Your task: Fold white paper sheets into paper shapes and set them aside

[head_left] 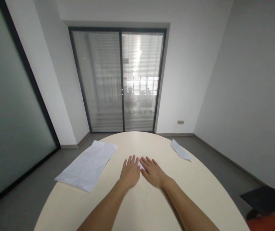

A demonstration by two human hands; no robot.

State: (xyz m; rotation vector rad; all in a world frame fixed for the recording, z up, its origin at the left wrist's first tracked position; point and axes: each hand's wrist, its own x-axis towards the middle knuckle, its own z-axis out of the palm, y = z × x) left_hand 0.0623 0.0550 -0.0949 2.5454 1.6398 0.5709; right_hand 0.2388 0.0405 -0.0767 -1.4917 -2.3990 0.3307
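Note:
My left hand and my right hand lie flat side by side in the middle of a round cream table, fingers stretched out and pointing away from me. A small piece of white paper shows between and under the two hands; most of it is hidden. A stack of creased white paper sheets lies to the left of my left hand, reaching the table's edge. A folded white paper rests at the far right edge of the table.
Beyond the table is grey floor and a sliding glass door with blinds. A dark glass partition stands at the left, a white wall at the right. A black object and something red sit at the lower right.

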